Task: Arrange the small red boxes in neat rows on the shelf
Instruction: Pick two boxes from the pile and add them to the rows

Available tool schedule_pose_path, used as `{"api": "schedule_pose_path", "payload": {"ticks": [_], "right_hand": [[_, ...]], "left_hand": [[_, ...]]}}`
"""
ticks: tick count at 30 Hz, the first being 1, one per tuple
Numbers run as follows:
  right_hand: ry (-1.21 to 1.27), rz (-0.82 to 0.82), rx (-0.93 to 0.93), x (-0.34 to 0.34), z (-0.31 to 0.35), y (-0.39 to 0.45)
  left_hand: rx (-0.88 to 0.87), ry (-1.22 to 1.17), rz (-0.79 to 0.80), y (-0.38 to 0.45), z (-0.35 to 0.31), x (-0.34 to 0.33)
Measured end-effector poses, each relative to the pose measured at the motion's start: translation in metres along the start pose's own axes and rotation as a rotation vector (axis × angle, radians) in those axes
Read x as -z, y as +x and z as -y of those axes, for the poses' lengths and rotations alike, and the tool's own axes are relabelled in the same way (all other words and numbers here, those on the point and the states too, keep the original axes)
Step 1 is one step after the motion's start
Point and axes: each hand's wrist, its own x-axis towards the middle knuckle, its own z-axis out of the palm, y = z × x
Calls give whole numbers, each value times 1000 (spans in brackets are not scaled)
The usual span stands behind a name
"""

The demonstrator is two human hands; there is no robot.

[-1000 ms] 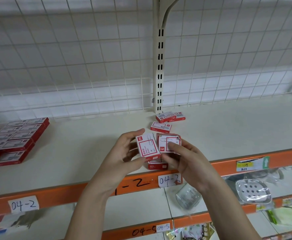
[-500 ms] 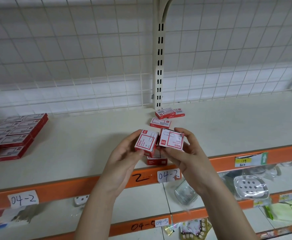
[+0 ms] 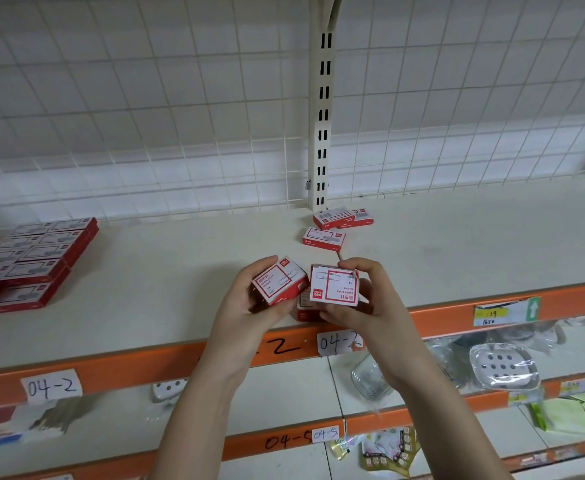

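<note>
Both hands have tipped their boxes since a second ago — the left box (image 3: 279,280) now leans left, the right box (image 3: 334,284) shows its label upside down. Left hand (image 3: 249,306) and right hand (image 3: 370,299) each keep a closed grip on one box, just above the shelf (image 3: 166,299) front edge. Another box (image 3: 304,308) lies beneath them, mostly hidden. Three loose boxes (image 3: 324,238) sit near the upright (image 3: 322,133); neat rows (image 3: 31,261) fill the far left.
</note>
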Motion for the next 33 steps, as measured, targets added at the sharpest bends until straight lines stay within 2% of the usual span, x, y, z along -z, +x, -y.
{"api": "schedule_pose_path", "payload": {"ticks": [8,12,19,22,28,31,33], "right_hand": [[-100,-60,31,1,1,3],[-98,-32,39,1,4,3],[-75,24,-4,2,9,-2],[49,51,-66,7,10,-4],[330,-10,-210,9,3,4],[445,-62,-211,7,6,9],[415,-67,-180,5,9,13]], "left_hand": [[-27,7,79,0,-2,18],[-30,68,134,-1,-4,20],[-27,111,136,-5,-9,19],[-22,112,118,-6,-10,21],[-32,139,131,-6,-14,22],[-46,156,145,-7,-16,22],[-50,162,149,-7,-16,21]]}}
